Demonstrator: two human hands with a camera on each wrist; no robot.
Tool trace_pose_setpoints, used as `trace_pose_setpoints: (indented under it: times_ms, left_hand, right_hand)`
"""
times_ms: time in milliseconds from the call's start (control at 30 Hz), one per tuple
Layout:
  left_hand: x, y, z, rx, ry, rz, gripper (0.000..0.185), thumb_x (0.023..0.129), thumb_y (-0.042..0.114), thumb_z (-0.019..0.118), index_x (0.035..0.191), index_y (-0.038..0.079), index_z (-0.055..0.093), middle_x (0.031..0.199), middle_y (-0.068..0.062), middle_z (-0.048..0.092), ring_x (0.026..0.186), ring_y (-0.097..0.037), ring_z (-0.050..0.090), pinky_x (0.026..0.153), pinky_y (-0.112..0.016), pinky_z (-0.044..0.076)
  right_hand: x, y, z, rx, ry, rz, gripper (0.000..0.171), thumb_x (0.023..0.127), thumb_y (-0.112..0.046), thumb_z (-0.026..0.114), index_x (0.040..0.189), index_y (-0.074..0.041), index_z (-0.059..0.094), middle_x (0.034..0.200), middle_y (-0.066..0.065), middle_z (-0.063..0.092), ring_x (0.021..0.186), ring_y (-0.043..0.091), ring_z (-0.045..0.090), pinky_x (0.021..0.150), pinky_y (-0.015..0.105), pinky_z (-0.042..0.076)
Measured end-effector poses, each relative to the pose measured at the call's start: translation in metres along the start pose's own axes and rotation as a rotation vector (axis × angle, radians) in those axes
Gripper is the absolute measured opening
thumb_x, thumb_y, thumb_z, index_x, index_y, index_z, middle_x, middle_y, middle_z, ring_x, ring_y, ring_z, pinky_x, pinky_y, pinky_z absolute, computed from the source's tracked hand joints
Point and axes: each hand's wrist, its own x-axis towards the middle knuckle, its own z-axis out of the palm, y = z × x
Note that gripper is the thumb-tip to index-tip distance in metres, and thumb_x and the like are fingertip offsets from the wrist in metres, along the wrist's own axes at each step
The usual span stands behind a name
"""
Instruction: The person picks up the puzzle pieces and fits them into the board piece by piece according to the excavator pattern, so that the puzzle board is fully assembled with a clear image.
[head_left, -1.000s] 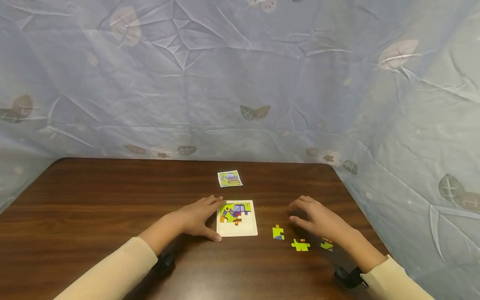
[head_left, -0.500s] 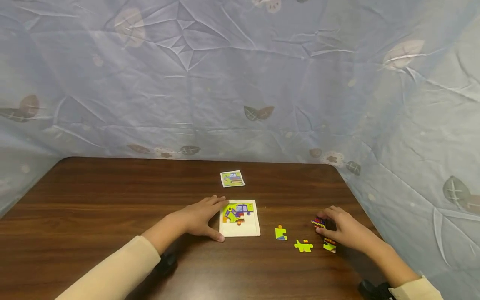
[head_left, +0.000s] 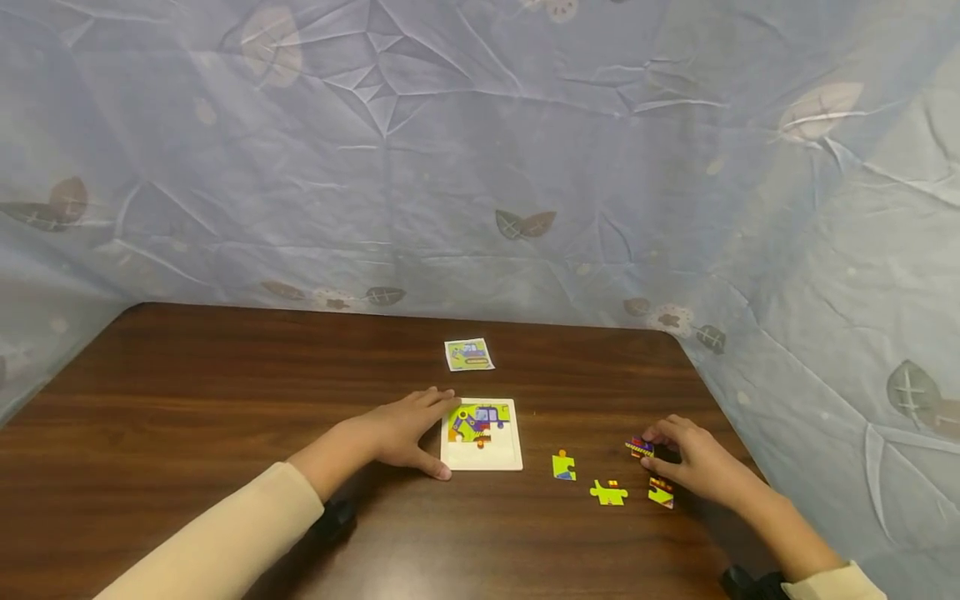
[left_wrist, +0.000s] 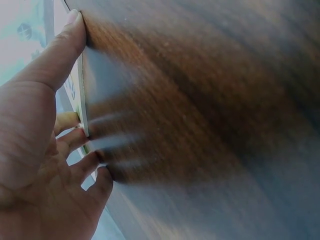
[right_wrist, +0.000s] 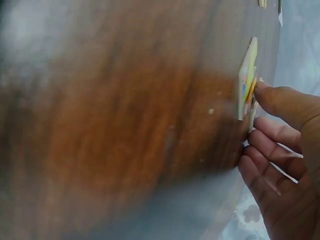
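Observation:
In the head view my left hand (head_left: 401,429) rests with spread fingers along the left side of a white puzzle tray (head_left: 487,460). Joined pieces showing part of a digger fill the tray's upper area. The left wrist view has the thumb and fingers (left_wrist: 70,42) touching the tray's edge. Over to the right, my right hand (head_left: 697,462) pinches a red-and-purple striped puzzle piece (head_left: 637,447) by its right side between thumb and fingers. Just below lies a green puzzle piece with a dark corner (head_left: 661,495). Fingertips hide part of the striped piece.
Two more loose green pieces lie between tray and right hand: one with a blue corner (head_left: 564,467) and one with tabs (head_left: 608,493). A picture card (head_left: 469,355) of the digger lies behind the tray. Patterned cloth (head_left: 450,167) hangs beyond the wooden table (head_left: 225,375).
My right hand has moved right and toward me, coming to the striped piece, where its fingers now pinch. The left hand stays beside the tray. The head view has shifted slightly.

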Motion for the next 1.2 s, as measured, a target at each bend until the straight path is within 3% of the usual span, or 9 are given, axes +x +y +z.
trace_pose_setpoints:
  times_ms: [500,933,1200]
  left_hand:
    - [-0.001,0.001,-0.001,-0.005,-0.006,-0.005,0.107,0.086,0.054,0.082,0.167,0.014,0.026,0.177,-0.009,0.020,0.165,-0.037,0.014,0.128,-0.065,0.025]
    - [0.003,0.002,0.003,-0.008,-0.010,0.000,0.106,0.086,0.056,0.081,0.168,0.016,0.025,0.177,-0.007,0.018,0.166,-0.035,0.012,0.129,-0.064,0.025]
    - [0.000,0.002,0.000,-0.011,-0.013,-0.029,0.106,0.086,0.054,0.082,0.167,0.016,0.026,0.177,-0.008,0.018,0.166,-0.035,0.011,0.129,-0.064,0.024]
  right_hand:
    - [-0.003,0.004,0.003,0.010,0.024,0.011,0.021,0.092,-0.022,0.081,0.104,-0.010,0.069,0.105,-0.001,0.068,0.094,0.018,0.065,0.082,0.036,0.059]
    - [-0.004,0.009,0.004,-0.042,0.054,-0.022,0.016,0.090,-0.018,0.083,0.098,-0.013,0.070,0.099,-0.004,0.067,0.089,0.014,0.064,0.076,0.032,0.058]
    - [0.009,0.002,0.002,0.038,0.012,0.013,0.017,0.089,-0.019,0.084,0.095,-0.011,0.070,0.093,-0.003,0.070,0.083,0.010,0.066,0.071,0.029,0.057]
